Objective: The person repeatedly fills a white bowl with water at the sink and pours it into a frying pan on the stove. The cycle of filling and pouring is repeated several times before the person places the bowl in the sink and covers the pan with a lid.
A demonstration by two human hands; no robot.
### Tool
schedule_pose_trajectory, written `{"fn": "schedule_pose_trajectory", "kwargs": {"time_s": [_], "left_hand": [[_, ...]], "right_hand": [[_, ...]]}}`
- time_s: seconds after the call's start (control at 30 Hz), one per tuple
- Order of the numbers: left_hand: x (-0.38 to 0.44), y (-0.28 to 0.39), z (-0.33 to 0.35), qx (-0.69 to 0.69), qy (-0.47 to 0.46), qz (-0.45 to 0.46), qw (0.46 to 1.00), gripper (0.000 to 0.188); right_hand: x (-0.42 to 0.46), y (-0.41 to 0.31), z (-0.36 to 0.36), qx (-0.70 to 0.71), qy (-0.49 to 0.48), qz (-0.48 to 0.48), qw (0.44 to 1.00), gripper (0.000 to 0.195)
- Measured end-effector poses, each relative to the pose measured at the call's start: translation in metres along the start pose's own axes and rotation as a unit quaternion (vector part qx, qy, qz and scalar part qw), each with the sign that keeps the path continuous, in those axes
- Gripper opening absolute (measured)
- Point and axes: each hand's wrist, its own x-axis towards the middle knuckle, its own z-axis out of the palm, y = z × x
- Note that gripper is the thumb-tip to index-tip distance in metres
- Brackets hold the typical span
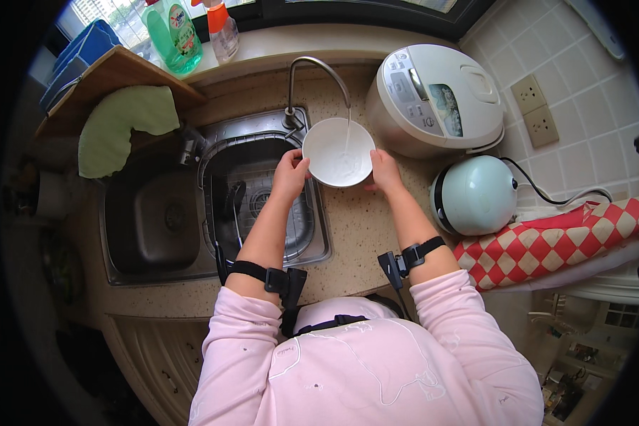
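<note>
A white bowl [338,153] is held between my two hands under a thin stream of water, and some water shows inside it. My left hand [291,174] grips the bowl's left rim, thumb near the edge. On the opposite rim, my right hand [384,171] has hold of it. The stream falls from a curved metal faucet [322,61] that rises behind the sink. The bowl is just right of the right-hand basin of the steel double sink [324,234], over the speckled countertop [354,218]. A wire basket [303,242] sits in that basin with a dark-handled utensil [238,199].
At the back right stands a white rice cooker [436,98], with a pale blue appliance [476,194] in front of it. A green cloth [114,128] hangs on a wooden board [122,69] at left. A green detergent bottle [175,40] and a spray bottle [222,32] stand on the sill.
</note>
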Motion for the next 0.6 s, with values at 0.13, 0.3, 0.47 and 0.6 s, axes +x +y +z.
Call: {"fn": "schedule_pose_trajectory", "kwargs": {"time_s": [0.13,0.3,0.47,0.6], "left_hand": [[0.0,0.001,-0.001,0.004,-0.002,-0.003,1.0,0.03],[-0.002,0.002,-0.001,-0.016,-0.004,0.007,1.0,0.03],[-0.004,0.004,0.001,-0.017,0.006,0.016,1.0,0.029],[-0.007,0.01,0.002,-0.008,0.009,0.023,1.0,0.029]], "right_hand": [[-0.001,-0.001,0.001,0.002,0.0,-0.003,1.0,0.037],[0.003,0.003,-0.001,0.011,-0.01,-0.002,1.0,0.036],[0.005,0.005,-0.002,0.013,-0.014,0.008,1.0,0.035],[0.005,0.003,-0.001,0.009,-0.016,0.013,1.0,0.037]]}}
